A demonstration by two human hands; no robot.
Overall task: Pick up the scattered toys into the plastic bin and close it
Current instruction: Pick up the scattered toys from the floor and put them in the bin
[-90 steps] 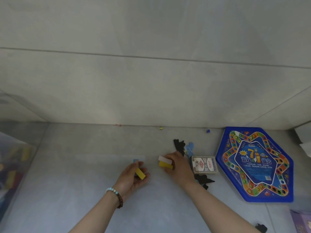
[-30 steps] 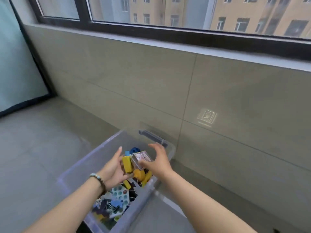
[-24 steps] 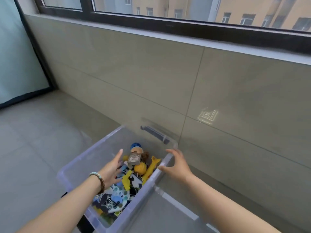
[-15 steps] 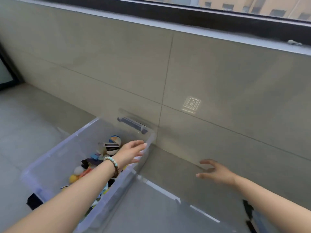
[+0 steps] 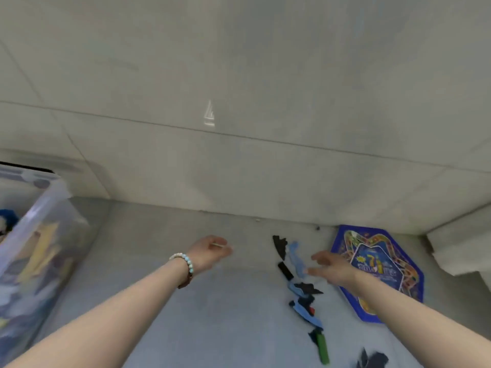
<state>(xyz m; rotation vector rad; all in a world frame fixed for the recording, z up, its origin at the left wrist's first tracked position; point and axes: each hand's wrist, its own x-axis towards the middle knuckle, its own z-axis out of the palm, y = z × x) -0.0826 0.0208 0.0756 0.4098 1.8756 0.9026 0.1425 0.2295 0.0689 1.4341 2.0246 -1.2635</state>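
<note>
Partway through, judging by the layout. At far left, the bin (image 5: 45, 229): clear plastic, no lid on, already heaped with coloured toys. Not yet in, out on the floor (image 5: 239, 328): a trail of black and blue pieces (image 5: 293, 258) running down to a green stick (image 5: 322, 346), more dark pieces (image 5: 372, 359) at the bottom edge, and the blue board (image 5: 385, 272) flat by the wall. Left hand (image 5: 210, 252) low over bare floor, well apart from the bin, fingers loosely curled and blurred, nothing seen in them. Right hand (image 5: 332, 264) just beside the pieces and partly over the board, fingers spread and slack, grasping nothing; touching or not, cannot tell. Left to do, most likely: gather pieces, stick and board, drop them in, then fit a lid, none in view here.
</note>
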